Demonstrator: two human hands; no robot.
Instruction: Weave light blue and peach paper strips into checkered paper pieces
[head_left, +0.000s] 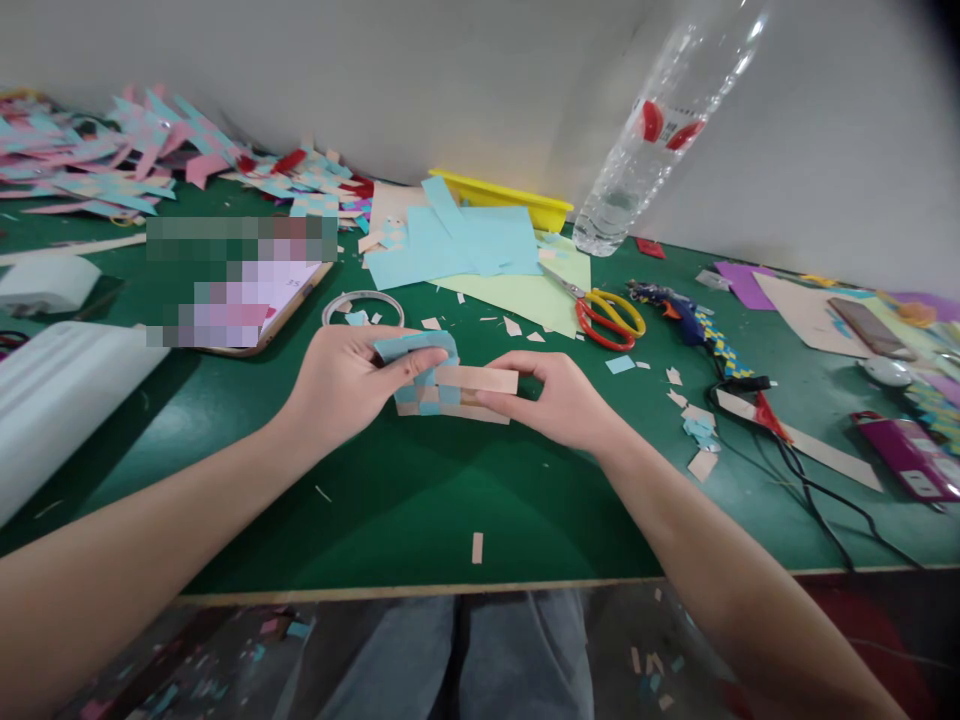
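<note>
- Grips a small woven piece of light-blue and pale-peach paper [429,394] in the left hand [337,375], closed with the thumb pressed over the blue part.
- Bends the thumb and fingers of the right hand [551,395] around a flat pale-peach paper strip [487,380] at the woven piece's right side; cannot tell whether the fingertips close on it.
- Holds the woven piece above the middle of the green table [420,500], partly hidden by the left thumb and the strip.
- Has a pale round ring [363,294] just behind the left hand, and a smartphone [281,292] farther left, its screen pixelated.
- Shows red-and-yellow-handled scissors [609,312] behind the right hand, open blades reaching onto pale-green paper [517,298].
- Leaves light-blue paper sheets [472,245] beyond both hands, before a yellow plastic tray [517,200].
- Stands a clear plastic bottle [645,140] to the right of the tray, seen slanted.
- Crowds the far left with pink and light-blue strips [112,160].
- Scatters small paper scraps [512,327] between ring and scissors; runs black cables [810,480] along the right.
</note>
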